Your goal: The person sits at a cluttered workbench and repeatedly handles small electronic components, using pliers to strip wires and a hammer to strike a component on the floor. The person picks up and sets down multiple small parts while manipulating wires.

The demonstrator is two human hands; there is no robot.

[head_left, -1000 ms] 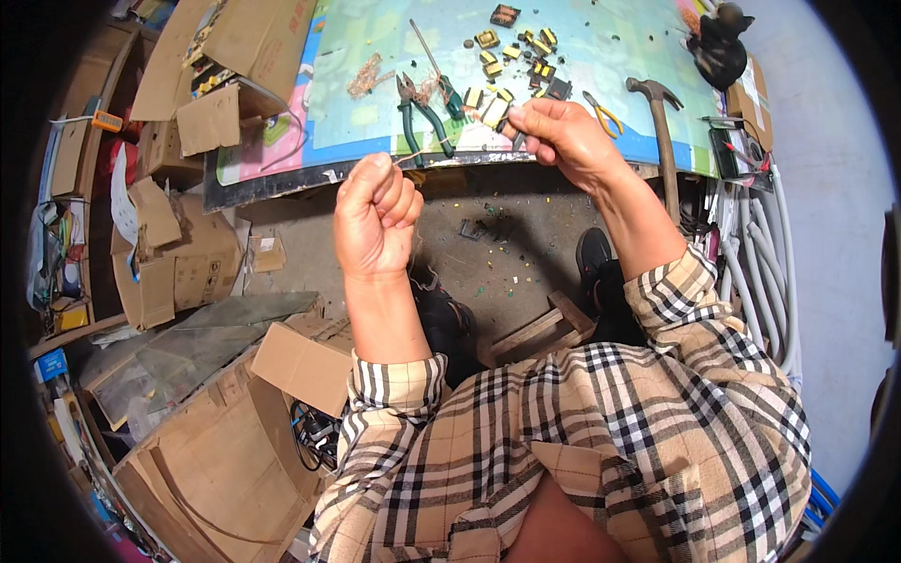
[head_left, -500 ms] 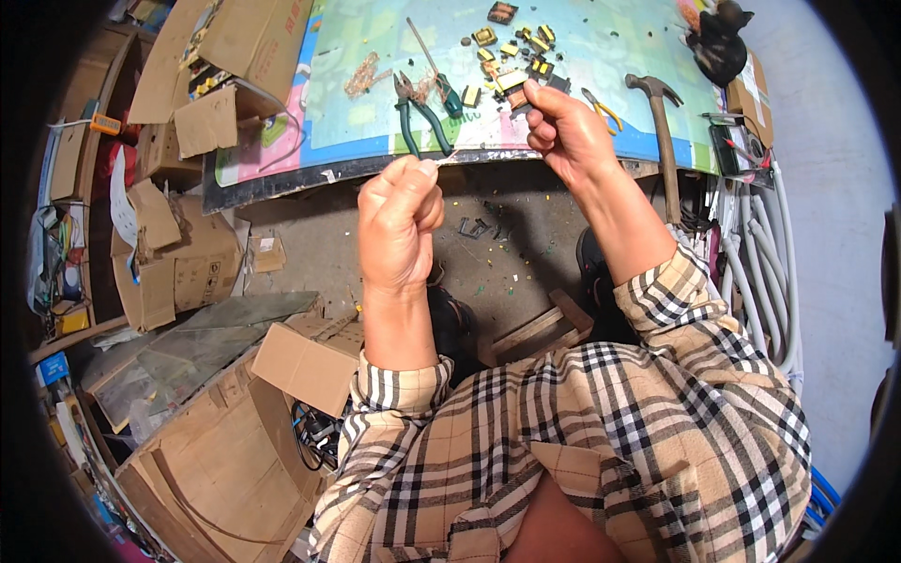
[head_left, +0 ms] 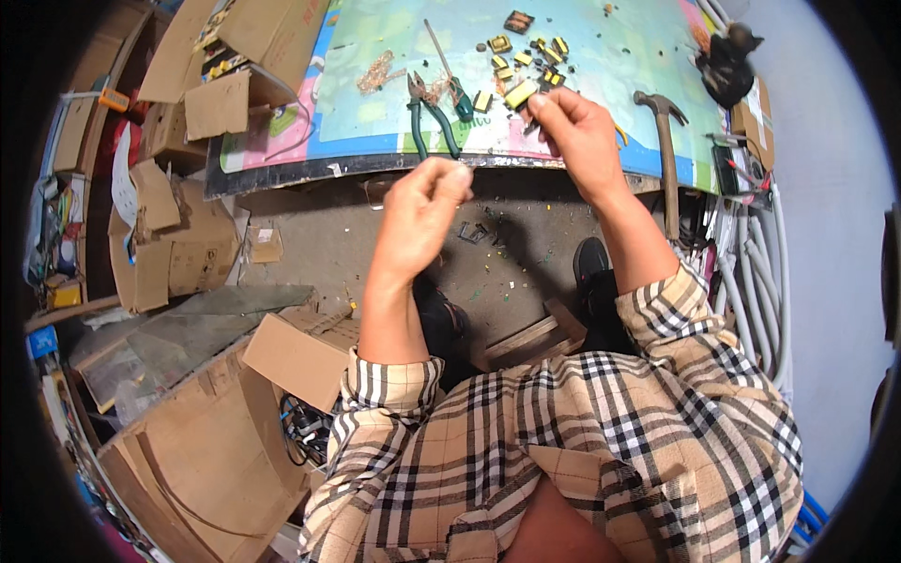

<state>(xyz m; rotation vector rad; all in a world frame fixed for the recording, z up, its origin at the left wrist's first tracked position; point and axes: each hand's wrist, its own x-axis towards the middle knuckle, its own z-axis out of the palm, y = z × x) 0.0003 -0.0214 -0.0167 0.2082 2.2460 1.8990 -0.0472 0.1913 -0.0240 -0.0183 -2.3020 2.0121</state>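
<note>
My right hand (head_left: 582,136) is over the near edge of the table, thumb and forefinger pinched on a small yellow-wrapped transformer coil (head_left: 519,92). My left hand (head_left: 419,216) hangs in front of the table edge, its fingers closed in a pinch. Whatever they hold, perhaps a thin wire, is too fine to see. Beyond my left hand lie green-handled pliers (head_left: 434,117) and a green-handled screwdriver (head_left: 460,97). Several small yellow and black transformer parts (head_left: 502,44) are scattered behind the coil. A tangle of copper wire (head_left: 378,72) lies left of the pliers.
A hammer (head_left: 666,141) lies over the table's right edge, near yellow-handled cutters (head_left: 621,134) partly behind my right hand. A dark cat (head_left: 727,70) is at the far right corner. Cardboard boxes (head_left: 192,246) crowd the left, and grey tubes (head_left: 758,281) stand at right.
My left hand has moved slightly right and turned, its fist loosening into a pinch. My right hand has shifted slightly right and down with the coil. The whole view has shifted a little.
</note>
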